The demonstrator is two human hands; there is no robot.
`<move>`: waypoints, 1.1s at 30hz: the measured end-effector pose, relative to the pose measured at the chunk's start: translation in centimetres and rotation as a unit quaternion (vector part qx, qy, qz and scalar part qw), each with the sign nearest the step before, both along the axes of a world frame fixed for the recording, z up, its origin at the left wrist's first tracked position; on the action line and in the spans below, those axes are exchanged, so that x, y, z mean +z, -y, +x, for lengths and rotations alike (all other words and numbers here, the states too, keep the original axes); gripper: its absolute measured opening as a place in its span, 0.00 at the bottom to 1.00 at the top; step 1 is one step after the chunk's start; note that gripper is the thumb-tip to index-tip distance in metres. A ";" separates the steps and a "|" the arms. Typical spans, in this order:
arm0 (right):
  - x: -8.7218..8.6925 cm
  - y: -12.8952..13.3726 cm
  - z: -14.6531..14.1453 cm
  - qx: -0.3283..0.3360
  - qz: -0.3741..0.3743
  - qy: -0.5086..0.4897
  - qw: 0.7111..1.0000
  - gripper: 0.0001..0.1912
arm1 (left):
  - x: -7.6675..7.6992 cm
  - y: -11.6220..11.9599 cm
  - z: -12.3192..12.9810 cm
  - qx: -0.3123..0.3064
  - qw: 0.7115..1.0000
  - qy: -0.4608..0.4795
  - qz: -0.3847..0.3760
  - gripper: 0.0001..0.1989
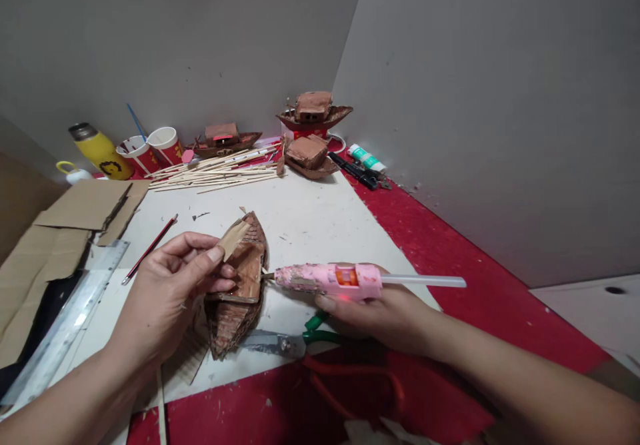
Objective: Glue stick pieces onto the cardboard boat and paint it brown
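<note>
Between my hands a brown model boat (234, 322) lies on the white sheet (320, 225), its pointed ends towards and away from me. My left hand (183, 272) pinches a small strip of cardboard (234, 238) above the boat's far half. My right hand (370, 312) is closed round a pink glue gun (327, 278), with a clear glue stick (425, 280) jutting from its back. The gun's nozzle points left, at the boat's right side; whether it touches cannot be made out. Scissors (295, 344) with green handles lie under my right hand, blades towards the boat.
Cardboard pieces (83, 205), a clear ruler (90, 305) and a pencil (150, 248) lie at left. Behind are thin wooden sticks (220, 172), paper cups (165, 140), a yellow bottle (100, 152), other model boats (310, 155) and a black marker (353, 170). Grey walls stand behind and right.
</note>
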State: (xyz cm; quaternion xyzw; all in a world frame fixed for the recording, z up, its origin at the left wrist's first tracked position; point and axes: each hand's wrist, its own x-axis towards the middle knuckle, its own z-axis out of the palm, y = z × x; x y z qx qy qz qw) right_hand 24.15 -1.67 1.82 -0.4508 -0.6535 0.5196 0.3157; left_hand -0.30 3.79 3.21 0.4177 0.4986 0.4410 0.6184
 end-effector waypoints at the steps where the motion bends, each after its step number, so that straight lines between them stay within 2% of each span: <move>1: 0.0 0.0 0.0 -0.005 -0.005 -0.007 1.000 0.19 | 0.0 0.0 0.0 0.000 1.000 0.000 0.001 0.14; 6: 0.0 -0.3 -0.1 -0.026 -0.012 -0.013 1.000 0.20 | -0.2 0.0 -0.1 -0.005 1.000 0.002 0.006 0.12; 14: -0.9 0.0 0.3 -0.093 0.003 0.119 0.989 0.19 | -0.2 0.1 0.0 -0.012 1.000 -0.001 0.002 0.12; 20: -1.9 0.0 0.4 -0.092 0.066 0.119 0.986 0.20 | 0.0 0.2 0.1 -0.011 1.000 -0.004 0.000 0.13; 25: -1.6 -0.2 0.4 -0.079 0.095 0.131 0.984 0.18 | -0.1 0.2 0.0 -0.011 1.000 -0.009 0.002 0.12; 28: -1.5 0.0 1.4 -0.059 0.142 0.168 0.974 0.17 | 0.0 0.8 0.0 -0.012 0.996 -0.067 0.058 0.09; 30: -1.9 0.2 2.9 -0.067 0.193 0.243 0.948 0.16 | 0.1 1.4 -0.1 -0.005 0.973 -0.165 0.164 0.05; 31: -2.3 0.2 3.8 -0.089 0.223 0.300 0.923 0.15 | 0.0 1.8 -0.2 -0.004 0.945 -0.223 0.238 0.03; 32: -2.7 0.2 4.8 -0.087 0.265 0.343 0.897 0.14 | -0.1 2.1 -0.4 -0.010 0.906 -0.276 0.321 0.04; 33: -3.1 0.2 5.9 -0.062 0.271 0.386 0.880 0.12 | -0.2 2.5 -0.6 -0.031 0.858 -0.318 0.403 0.07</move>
